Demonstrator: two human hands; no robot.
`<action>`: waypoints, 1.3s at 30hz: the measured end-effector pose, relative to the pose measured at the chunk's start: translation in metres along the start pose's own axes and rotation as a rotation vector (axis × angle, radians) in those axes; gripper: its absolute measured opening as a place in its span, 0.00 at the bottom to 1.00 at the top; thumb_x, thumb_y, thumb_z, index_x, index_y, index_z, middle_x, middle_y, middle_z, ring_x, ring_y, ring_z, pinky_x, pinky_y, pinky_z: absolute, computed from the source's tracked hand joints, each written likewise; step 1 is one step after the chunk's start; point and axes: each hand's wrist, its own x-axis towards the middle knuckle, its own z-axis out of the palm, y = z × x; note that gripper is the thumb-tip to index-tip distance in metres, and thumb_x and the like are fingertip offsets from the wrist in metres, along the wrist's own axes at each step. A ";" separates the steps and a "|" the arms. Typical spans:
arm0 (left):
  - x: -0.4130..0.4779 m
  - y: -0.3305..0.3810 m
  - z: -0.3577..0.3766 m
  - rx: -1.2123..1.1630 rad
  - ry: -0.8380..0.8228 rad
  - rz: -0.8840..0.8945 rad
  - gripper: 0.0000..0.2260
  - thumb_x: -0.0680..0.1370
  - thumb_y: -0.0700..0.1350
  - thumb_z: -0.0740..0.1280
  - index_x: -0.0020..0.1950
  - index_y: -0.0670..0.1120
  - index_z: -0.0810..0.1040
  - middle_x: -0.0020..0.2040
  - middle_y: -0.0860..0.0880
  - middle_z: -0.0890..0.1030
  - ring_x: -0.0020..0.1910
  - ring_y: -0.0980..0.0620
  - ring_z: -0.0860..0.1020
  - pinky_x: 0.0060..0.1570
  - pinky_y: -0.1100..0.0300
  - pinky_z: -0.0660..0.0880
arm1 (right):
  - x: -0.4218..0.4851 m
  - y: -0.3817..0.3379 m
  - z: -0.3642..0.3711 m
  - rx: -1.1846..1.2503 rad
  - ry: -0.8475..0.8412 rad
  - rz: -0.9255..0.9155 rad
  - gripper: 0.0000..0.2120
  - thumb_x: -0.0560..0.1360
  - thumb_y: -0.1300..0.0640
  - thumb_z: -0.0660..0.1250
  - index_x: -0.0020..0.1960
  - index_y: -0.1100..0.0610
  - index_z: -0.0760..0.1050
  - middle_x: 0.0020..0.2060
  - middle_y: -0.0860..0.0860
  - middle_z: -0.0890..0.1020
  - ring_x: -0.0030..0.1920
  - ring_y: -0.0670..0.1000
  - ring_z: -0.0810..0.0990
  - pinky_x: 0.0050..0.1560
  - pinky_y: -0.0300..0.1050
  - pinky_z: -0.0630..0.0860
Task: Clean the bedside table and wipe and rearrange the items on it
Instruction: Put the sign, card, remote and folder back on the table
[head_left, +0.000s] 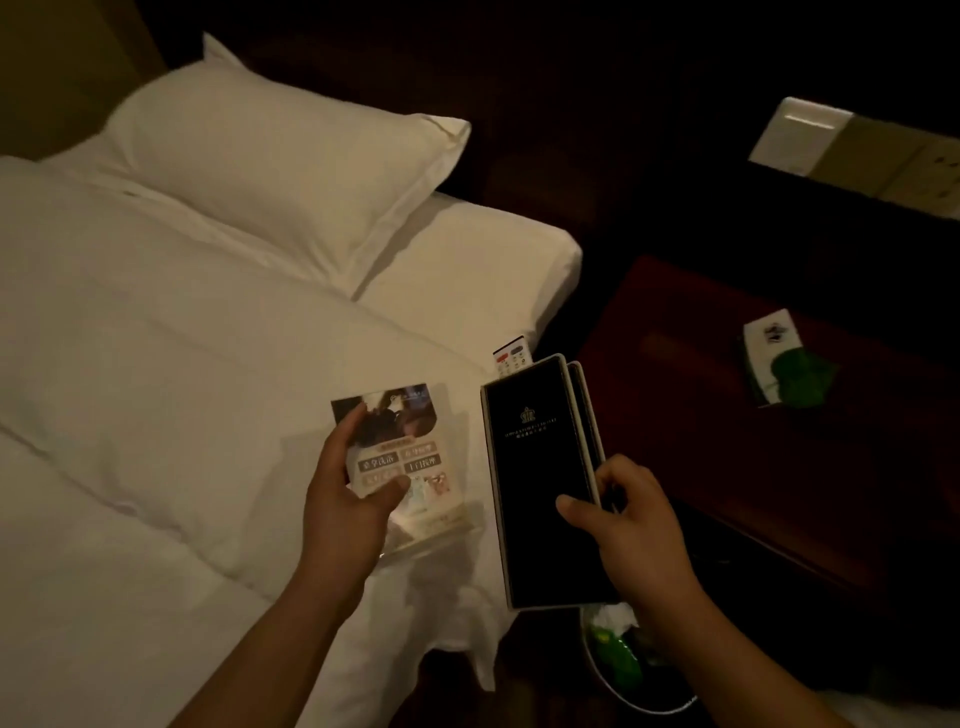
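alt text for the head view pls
At a white bed, the left hand holds a clear acrylic sign and the right hand grips a black folder. A tissue pack lies on the dark bedside table.

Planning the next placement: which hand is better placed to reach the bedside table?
Probably right: the right hand holds the black folder beside the bedside table; the left hand holds the card over the bed.

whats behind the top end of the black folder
A white remote lies on the bed there; only its button end shows above the black folder that the right hand grips. The rest of the remote is covered by the folder.
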 end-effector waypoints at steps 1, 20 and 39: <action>0.001 0.003 0.017 0.001 -0.022 0.003 0.39 0.72 0.30 0.71 0.64 0.73 0.71 0.63 0.57 0.79 0.52 0.64 0.80 0.50 0.57 0.79 | 0.005 0.004 -0.015 0.004 0.019 0.005 0.16 0.71 0.56 0.73 0.35 0.53 0.66 0.46 0.53 0.73 0.43 0.50 0.79 0.36 0.40 0.75; 0.039 0.019 0.269 0.109 -0.351 -0.026 0.35 0.75 0.29 0.69 0.69 0.65 0.68 0.64 0.51 0.77 0.54 0.57 0.79 0.35 0.68 0.77 | 0.081 0.107 -0.203 0.280 0.108 0.322 0.20 0.72 0.59 0.72 0.35 0.55 0.60 0.37 0.60 0.64 0.36 0.54 0.66 0.39 0.50 0.64; 0.192 0.032 0.329 0.177 -0.586 -0.009 0.35 0.76 0.29 0.67 0.73 0.61 0.66 0.60 0.57 0.77 0.58 0.54 0.77 0.40 0.67 0.77 | 0.170 0.115 -0.164 -0.164 0.305 0.370 0.12 0.72 0.51 0.73 0.51 0.40 0.75 0.51 0.38 0.75 0.48 0.34 0.74 0.40 0.22 0.67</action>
